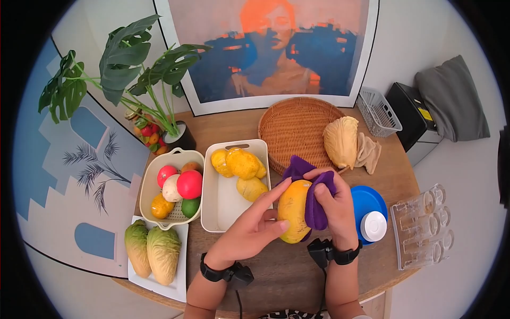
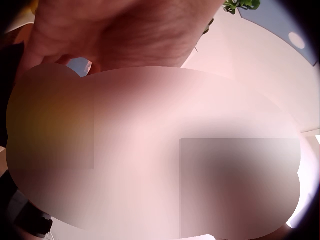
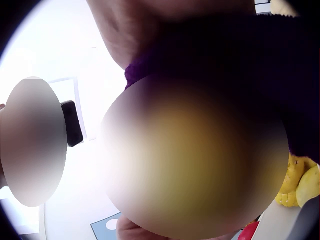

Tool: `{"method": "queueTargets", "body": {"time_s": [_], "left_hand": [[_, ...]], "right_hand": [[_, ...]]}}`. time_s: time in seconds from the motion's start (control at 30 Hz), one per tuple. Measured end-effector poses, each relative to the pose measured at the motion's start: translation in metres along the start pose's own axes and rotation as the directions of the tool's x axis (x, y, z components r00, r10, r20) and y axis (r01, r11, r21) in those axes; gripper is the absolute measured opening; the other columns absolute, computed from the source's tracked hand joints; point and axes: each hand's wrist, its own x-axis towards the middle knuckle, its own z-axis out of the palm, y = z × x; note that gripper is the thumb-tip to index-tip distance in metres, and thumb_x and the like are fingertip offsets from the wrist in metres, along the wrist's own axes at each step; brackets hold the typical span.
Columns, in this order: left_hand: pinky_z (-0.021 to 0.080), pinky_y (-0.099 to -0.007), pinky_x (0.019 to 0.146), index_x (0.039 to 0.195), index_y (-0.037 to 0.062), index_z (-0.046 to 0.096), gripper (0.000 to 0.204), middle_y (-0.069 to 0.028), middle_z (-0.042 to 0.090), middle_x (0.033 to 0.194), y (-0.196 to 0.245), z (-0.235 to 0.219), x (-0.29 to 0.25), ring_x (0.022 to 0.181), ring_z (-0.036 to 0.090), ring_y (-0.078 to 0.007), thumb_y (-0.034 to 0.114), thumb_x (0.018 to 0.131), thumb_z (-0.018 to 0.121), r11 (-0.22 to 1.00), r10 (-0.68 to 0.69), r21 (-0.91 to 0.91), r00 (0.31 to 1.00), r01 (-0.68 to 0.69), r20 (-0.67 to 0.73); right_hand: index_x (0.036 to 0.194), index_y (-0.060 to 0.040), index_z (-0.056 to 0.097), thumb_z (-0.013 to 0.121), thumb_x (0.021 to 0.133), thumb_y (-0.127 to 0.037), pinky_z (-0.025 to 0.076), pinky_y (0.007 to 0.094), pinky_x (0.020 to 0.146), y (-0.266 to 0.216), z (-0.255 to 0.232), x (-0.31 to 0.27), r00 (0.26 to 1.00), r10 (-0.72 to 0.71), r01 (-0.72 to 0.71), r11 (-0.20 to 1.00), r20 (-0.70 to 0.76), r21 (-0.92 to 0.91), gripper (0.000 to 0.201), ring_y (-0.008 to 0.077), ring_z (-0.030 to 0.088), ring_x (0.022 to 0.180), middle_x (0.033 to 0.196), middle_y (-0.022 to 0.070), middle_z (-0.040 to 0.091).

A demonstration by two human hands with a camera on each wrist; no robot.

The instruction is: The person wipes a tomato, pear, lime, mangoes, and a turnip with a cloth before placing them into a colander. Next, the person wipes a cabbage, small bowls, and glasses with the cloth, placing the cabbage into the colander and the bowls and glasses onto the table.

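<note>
Over the middle front of the table in the head view, my left hand (image 1: 254, 227) holds a large yellow oval fruit (image 1: 294, 212) with dark marks, its fingers at the top and its thumb near the lower end. My right hand (image 1: 336, 204) grips a purple cloth (image 1: 317, 210) and presses it against the fruit's right side. Part of the cloth also shows behind the fruit. In the right wrist view the purple cloth (image 3: 225, 55) hangs below the hand, and blurring covers the fruit. Blurring hides most of the left wrist view below the left hand (image 2: 125, 35).
To the left stand a cream colander (image 1: 144, 199) of produce, a white bin (image 1: 218, 212) with yellow fruits, and a white plate (image 1: 180, 250) bearing two cabbages. A wicker tray (image 1: 297, 127) lies behind. At right are a blue plate (image 1: 376, 198) and a rack of glasses (image 1: 425, 228).
</note>
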Motion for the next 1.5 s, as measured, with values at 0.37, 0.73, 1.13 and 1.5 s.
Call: {"method": "queueTargets", "body": {"time_s": [0.37, 0.73, 1.13, 1.5], "left_hand": [[0.048, -0.0309, 0.096, 0.153, 0.0043, 0.024, 0.070, -0.0118, 0.047, 0.136, -0.003, -0.007, 0.006, 0.119, 0.053, -0.0169, 0.011, 0.095, 0.063, 0.999, 0.049, 0.001, 0.980, -0.049, -0.192], [0.048, -0.0312, 0.096, 0.152, 0.0036, 0.024, 0.068, -0.0129, 0.049, 0.132, 0.001, -0.005, 0.006, 0.119, 0.054, -0.0172, 0.009, 0.095, 0.061, 0.995, 0.036, -0.081, 0.967, -0.058, -0.254], [0.052, -0.0303, 0.092, 0.153, 0.0070, 0.026, 0.078, -0.0105, 0.043, 0.144, 0.011, -0.007, -0.004, 0.113, 0.059, -0.0164, 0.004, 0.088, 0.069, 0.985, -0.011, 0.169, 0.999, 0.018, -0.042], [0.052, -0.0300, 0.090, 0.151, 0.0044, 0.028, 0.075, -0.0125, 0.049, 0.136, 0.002, -0.005, 0.002, 0.114, 0.059, -0.0189, 0.006, 0.088, 0.069, 1.000, 0.017, -0.016, 0.995, -0.019, -0.102]], "right_hand": [[0.130, -0.0029, 0.050, 0.079, 0.081, -0.015, 0.048, 0.0282, 0.090, -0.002, 0.012, -0.001, 0.998, -0.005, 0.011, 0.995, 0.057, -0.101, 0.058, 0.0136, 0.058, 0.106, 0.116, 0.0065, 0.060], [0.147, -0.0054, 0.036, 0.090, 0.065, -0.024, 0.038, 0.0372, 0.107, -0.001, 0.008, 0.002, 0.966, -0.072, 0.149, 0.940, 0.247, -0.306, 0.100, 0.0257, 0.048, 0.126, 0.136, 0.0150, 0.049], [0.108, -0.0024, 0.062, 0.072, 0.089, -0.017, 0.049, 0.0236, 0.079, 0.002, 0.009, -0.001, 0.999, -0.016, 0.016, 1.000, -0.050, 0.005, 0.026, 0.0078, 0.059, 0.088, 0.098, 0.0025, 0.065], [0.120, -0.0011, 0.059, 0.069, 0.091, -0.015, 0.049, 0.0236, 0.083, -0.003, 0.011, 0.000, 1.000, -0.001, 0.001, 1.000, 0.012, -0.010, 0.034, 0.0080, 0.060, 0.095, 0.105, 0.0038, 0.065]]}}
